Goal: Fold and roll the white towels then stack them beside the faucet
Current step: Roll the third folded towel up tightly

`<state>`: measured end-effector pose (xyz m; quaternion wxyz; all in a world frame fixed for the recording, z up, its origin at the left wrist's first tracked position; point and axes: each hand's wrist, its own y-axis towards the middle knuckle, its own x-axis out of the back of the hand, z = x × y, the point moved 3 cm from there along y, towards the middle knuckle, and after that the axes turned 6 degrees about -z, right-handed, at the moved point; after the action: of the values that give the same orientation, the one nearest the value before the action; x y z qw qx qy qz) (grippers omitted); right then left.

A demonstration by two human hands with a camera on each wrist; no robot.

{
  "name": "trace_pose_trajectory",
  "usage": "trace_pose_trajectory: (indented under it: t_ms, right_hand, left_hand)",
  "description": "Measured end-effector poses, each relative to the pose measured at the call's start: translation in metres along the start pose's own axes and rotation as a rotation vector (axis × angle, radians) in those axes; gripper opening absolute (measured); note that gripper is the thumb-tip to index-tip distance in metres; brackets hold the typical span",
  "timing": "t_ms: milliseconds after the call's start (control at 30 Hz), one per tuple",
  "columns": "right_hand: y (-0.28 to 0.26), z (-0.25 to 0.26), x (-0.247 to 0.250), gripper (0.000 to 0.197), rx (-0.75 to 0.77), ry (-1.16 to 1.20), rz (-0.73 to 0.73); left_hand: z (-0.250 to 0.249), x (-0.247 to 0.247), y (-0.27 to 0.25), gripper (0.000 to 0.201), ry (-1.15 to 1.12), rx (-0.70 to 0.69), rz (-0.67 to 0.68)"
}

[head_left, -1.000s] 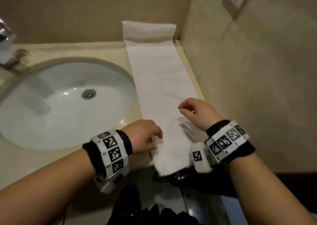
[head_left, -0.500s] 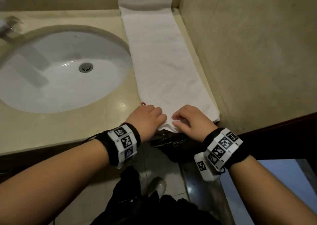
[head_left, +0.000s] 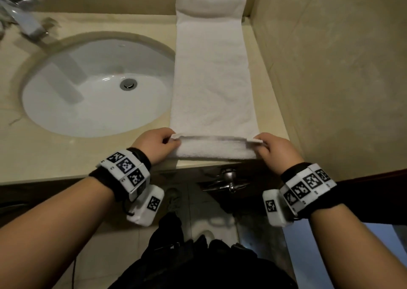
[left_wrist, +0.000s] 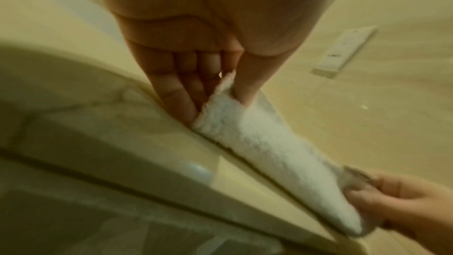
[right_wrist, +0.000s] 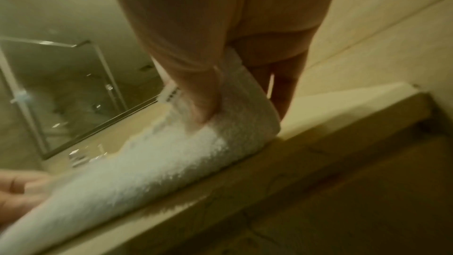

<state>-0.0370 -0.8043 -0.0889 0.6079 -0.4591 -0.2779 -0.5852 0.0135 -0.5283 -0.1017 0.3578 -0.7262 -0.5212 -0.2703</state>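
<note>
A long white towel (head_left: 213, 77), folded into a narrow strip, lies on the beige counter (head_left: 66, 156) right of the sink, its far end turned up against the back wall. The near end is folded over into a first turn (head_left: 213, 151) at the counter's front edge. My left hand (head_left: 168, 141) pinches the left corner of that turn, thumb on top in the left wrist view, towel (left_wrist: 257, 143). My right hand (head_left: 262, 145) pinches the right corner; in the right wrist view the thumb presses into the towel (right_wrist: 171, 152).
A white oval sink (head_left: 94, 86) fills the counter's left half, with a chrome faucet (head_left: 24, 17) at its far left. A tiled wall (head_left: 330, 68) runs close along the towel's right side. Below the counter edge a metal handle (head_left: 229, 178) sticks out.
Both hands went from the middle of the towel's near end out to its two corners and turned that end over into a first fold. The head view shifted nearer the counter.
</note>
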Motion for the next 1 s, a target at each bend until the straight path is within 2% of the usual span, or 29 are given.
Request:
trace_pose_trajectory:
  t_ms: [67,133,200,267,300,367,467,500,567,633,700,733,833,900,933,1000]
  right_hand:
    - [0.01,-0.001,-0.003,0.025,-0.112,0.003,-0.005]
    - [0.016,0.005,-0.007,0.033,-0.125,-0.095,-0.045]
    - [0.016,0.015,-0.006,0.037,0.0,-0.258,-0.198]
    - [0.012,0.024,-0.006,0.036,0.175,-0.321,-0.309]
    - [0.011,0.027,-0.008,0.029,0.256,-0.325,-0.3]
    - [0.009,0.028,-0.012,0.019,0.357,-0.326,-0.179]
    - [0.005,0.024,-0.016,0.044,0.368,-0.321,-0.029]
    - [0.004,0.023,-0.016,0.05,0.37,-0.332,-0.011]
    - [0.003,0.022,-0.016,0.05,0.381,-0.339,-0.005]
    - [0.006,0.023,-0.012,0.041,0.405,-0.331,-0.023]
    - [0.012,0.024,-0.007,0.033,0.387,-0.305,-0.028]
    - [0.017,0.023,-0.003,0.029,0.349,-0.276,-0.027]
    - [0.037,0.019,0.004,0.022,0.13,-0.137,0.013]
    - [0.051,0.02,0.005,0.027,0.001,-0.072,0.049]
    - [0.058,0.022,0.005,0.029,-0.029,-0.087,0.043]
    - [0.065,0.029,0.008,0.031,0.023,-0.25,-0.072]
  left_hand:
    - [0.003,0.001,0.007,0.015,-0.039,0.073,-0.015]
    - [0.001,0.0,0.01,0.015,-0.01,0.07,-0.038]
    - [-0.001,-0.002,0.01,0.019,0.048,0.018,-0.055]
    - [-0.001,-0.003,0.009,0.025,0.106,-0.031,-0.07]
    - [-0.001,-0.003,0.007,0.027,0.136,-0.06,-0.071]
    - [-0.003,-0.003,0.004,0.024,0.203,-0.147,-0.076]
    - [-0.006,-0.002,0.0,0.018,0.309,-0.256,-0.081]
    - [-0.005,-0.001,0.0,0.023,0.345,-0.263,-0.066]
    - [-0.003,0.005,-0.004,0.041,0.463,-0.309,-0.024]
    - [-0.007,0.009,-0.01,0.049,0.6,-0.47,-0.011]
    - [-0.013,0.011,-0.012,0.038,0.631,-0.614,-0.025]
    - [-0.016,0.011,-0.01,0.032,0.652,-0.622,-0.01]
    - [-0.017,0.015,0.003,0.024,0.602,-0.477,0.007]
    - [-0.012,0.02,0.017,0.021,0.426,-0.331,-0.021]
    - [-0.009,0.022,0.026,0.025,0.334,-0.245,-0.025]
    - [-0.002,0.024,0.043,0.031,0.19,-0.087,-0.001]
